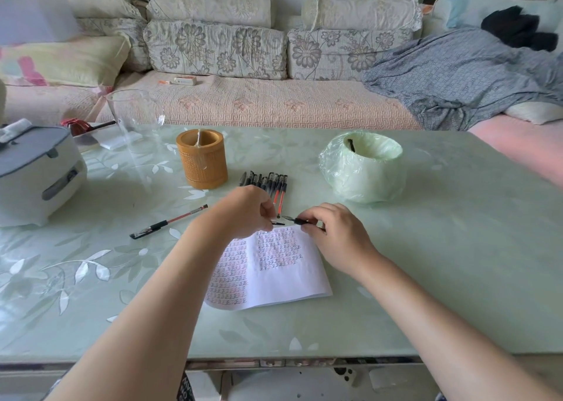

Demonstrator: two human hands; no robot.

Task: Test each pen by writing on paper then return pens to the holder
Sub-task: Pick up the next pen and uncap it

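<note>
Both hands meet just above the top edge of the sheet of paper [274,266], which lies flat on the pale green surface [426,263] and is covered in rows of small red and black marks. The right hand [338,236] pinches a dark pen [300,221] between thumb and fingers, its grip pressed around the barrel, with the pen lying nearly level and pointing toward the left hand. The left hand [243,211] has its fingertips pinched on a small dark piece [277,223] just off the pen's end; whether this is a cap cannot be told, and the two pieces are almost touching.

Just beyond the paper, behind the hands, a row of pens [268,184] lies side by side on the surface, some with red bodies and some black. Farther from the paper and to its left stands the holder [201,160], a round brown cup, upright, with a pale slender thing leaning against its inner wall. Left of the paper, apart from the row, a single red pen [169,221] with a black grip section lies at a slant.

To the right beyond the paper sits a round pot wrapped in green plastic film [364,166]. A grey and white appliance [36,172] stands far left of the paper, and a clear glass jug [135,117] stands behind the holder's left.
</note>
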